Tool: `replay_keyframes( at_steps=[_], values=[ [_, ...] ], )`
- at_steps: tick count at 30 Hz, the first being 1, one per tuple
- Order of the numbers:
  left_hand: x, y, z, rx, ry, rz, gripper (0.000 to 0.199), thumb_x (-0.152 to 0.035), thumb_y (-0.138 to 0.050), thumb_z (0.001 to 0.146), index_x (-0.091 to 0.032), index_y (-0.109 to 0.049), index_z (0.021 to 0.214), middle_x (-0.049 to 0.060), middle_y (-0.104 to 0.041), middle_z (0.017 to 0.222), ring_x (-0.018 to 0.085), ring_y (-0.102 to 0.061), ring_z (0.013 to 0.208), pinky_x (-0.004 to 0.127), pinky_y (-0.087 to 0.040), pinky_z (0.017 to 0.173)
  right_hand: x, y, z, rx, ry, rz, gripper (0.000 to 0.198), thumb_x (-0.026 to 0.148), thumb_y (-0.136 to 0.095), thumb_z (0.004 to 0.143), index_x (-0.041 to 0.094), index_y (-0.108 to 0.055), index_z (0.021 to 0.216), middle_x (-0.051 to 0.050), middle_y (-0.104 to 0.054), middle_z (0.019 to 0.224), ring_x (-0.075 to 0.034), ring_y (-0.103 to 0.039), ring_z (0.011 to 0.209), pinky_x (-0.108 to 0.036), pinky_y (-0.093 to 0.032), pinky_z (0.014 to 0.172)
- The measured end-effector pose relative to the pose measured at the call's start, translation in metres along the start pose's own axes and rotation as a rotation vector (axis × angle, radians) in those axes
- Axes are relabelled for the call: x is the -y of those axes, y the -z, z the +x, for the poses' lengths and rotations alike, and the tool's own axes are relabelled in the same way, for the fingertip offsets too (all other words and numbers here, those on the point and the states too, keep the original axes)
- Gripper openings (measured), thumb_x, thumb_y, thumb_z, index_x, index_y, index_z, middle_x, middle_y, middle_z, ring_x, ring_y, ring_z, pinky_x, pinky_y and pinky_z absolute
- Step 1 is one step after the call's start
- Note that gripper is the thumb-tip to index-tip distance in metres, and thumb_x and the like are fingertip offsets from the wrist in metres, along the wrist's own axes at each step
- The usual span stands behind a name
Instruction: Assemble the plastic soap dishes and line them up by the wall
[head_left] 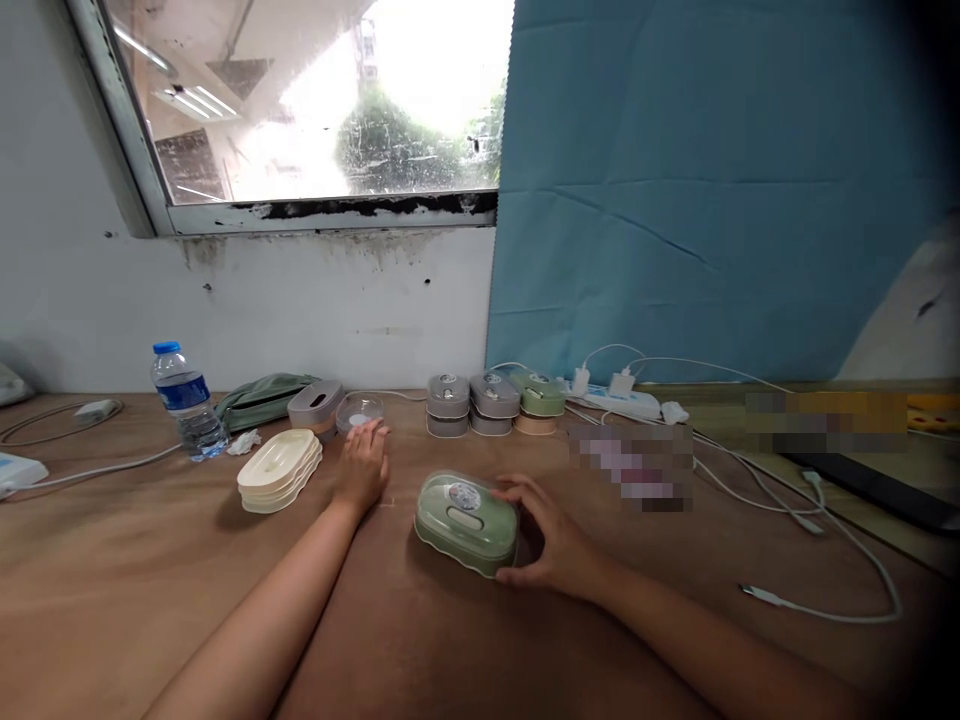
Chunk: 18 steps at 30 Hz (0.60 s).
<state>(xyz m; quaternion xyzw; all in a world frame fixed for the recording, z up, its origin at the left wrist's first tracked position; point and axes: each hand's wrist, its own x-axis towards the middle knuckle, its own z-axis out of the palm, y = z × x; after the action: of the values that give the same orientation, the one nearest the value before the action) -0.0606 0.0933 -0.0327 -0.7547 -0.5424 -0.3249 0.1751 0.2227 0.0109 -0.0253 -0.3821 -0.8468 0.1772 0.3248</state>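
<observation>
A green box (469, 530) with rounded corners, a clear cover, a round sticker and an oval slot on top sits on the table in front of me. My right hand (551, 535) grips its right end, thumb low at the near side and fingers at the far side. My left hand (364, 465) reaches forward with fingers stretched out, its tips at a clear plastic cover (360, 412). Just left of that cover stands a grey box (315, 405) with a dark slot. Nearer, a stack of cream oval trays (279, 470) lies left of my left hand.
Along the back stand stacked grey boxes (448, 405) and a green-topped box (538, 405). A water bottle (186, 405) and a green pouch (262, 400) are at the left. To the right lie a power strip (622, 402), white cables (832, 610) and a dark flat object (877, 488).
</observation>
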Motion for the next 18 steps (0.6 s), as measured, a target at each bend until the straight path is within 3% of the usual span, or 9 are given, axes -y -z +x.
replay_keyframes(
  at_steps=[5,9,14,18],
  values=[
    [0.030,-0.018,0.020,0.026,0.055,0.195,0.038,-0.010,-0.040,0.073,-0.013,-0.050,0.110,0.014,-0.056,0.109,0.027,-0.046,0.109,0.044,-0.026,0.098,0.004,0.004,-0.001,0.149,0.240,-0.067,0.073,0.026,-0.065,0.066,0.020,-0.030,0.130,-0.011,-0.037,0.128,-0.023,-0.039,0.118,-0.035,-0.034,0.098],
    [0.037,-0.020,0.022,0.036,0.078,0.192,0.034,-0.012,-0.039,0.075,-0.016,-0.054,0.105,0.011,-0.063,0.095,0.026,-0.052,0.097,0.044,-0.027,0.096,0.012,-0.011,0.009,0.129,0.356,-0.192,0.052,0.027,-0.060,0.072,0.026,-0.043,0.122,-0.009,-0.040,0.125,-0.022,-0.049,0.103,-0.033,-0.043,0.087],
    [0.039,-0.021,0.021,0.048,0.081,0.190,0.032,-0.013,-0.038,0.077,-0.015,-0.055,0.104,0.009,-0.063,0.093,0.024,-0.053,0.094,0.042,-0.026,0.097,0.025,-0.045,0.046,0.002,0.271,-0.324,0.045,0.030,-0.060,0.072,0.025,-0.050,0.116,-0.011,-0.043,0.118,-0.024,-0.051,0.094,-0.037,-0.045,0.079],
    [0.041,-0.022,0.021,0.044,0.085,0.187,0.029,-0.014,-0.038,0.078,-0.014,-0.055,0.101,0.010,-0.062,0.094,0.023,-0.054,0.092,0.040,-0.027,0.098,0.026,-0.068,0.079,-0.072,0.161,-0.299,0.046,0.022,-0.059,0.072,0.022,-0.048,0.117,-0.012,-0.042,0.115,-0.024,-0.048,0.099,-0.037,-0.043,0.083]
  ],
)
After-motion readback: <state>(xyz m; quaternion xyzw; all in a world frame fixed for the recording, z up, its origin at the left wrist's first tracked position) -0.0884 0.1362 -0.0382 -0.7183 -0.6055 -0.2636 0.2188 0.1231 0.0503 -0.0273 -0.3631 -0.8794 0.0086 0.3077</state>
